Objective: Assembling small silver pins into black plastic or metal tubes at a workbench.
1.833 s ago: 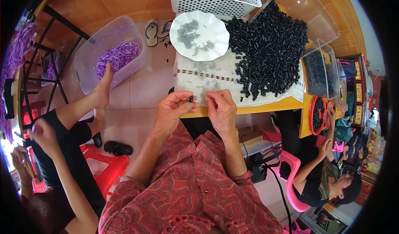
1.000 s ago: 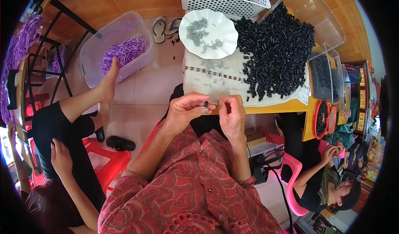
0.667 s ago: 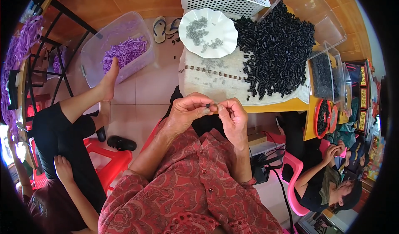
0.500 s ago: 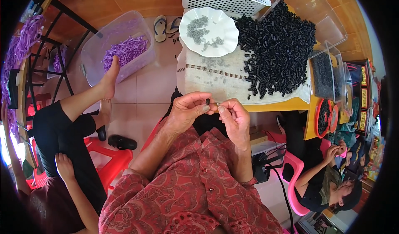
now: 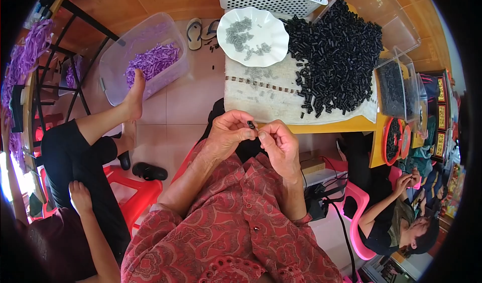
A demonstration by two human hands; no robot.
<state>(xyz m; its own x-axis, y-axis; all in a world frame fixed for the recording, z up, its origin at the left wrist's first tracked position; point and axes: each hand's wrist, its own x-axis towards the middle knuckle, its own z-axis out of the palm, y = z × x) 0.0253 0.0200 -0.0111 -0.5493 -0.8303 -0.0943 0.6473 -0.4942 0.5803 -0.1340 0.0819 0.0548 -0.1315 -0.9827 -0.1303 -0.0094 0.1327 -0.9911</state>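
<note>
My left hand (image 5: 228,132) pinches a small black cylinder-like piece (image 5: 251,125) between thumb and forefinger, in front of the table's near edge. Close against it, my right hand (image 5: 278,145) has thumb and forefinger pressed together at the piece's end; what they hold is too small to make out. On the table, a white scalloped plate (image 5: 276,34) carries small clear pieces (image 5: 240,34). More clear pieces (image 5: 258,74) lie on the pale cloth (image 5: 241,99) below it. To the right spreads a large heap of black pieces (image 5: 334,62).
A white perforated basket (image 5: 271,1) of black pieces stands behind the plate. Clear bins (image 5: 396,92) and a red bowl (image 5: 391,140) sit at right. Left on the floor is a bin of purple strips (image 5: 153,59). People sit on both sides; a red stool (image 5: 133,197) stands left.
My right hand has moved slightly left, bringing its fingertips up to the black piece. That piece is now tilted in my left fingers.
</note>
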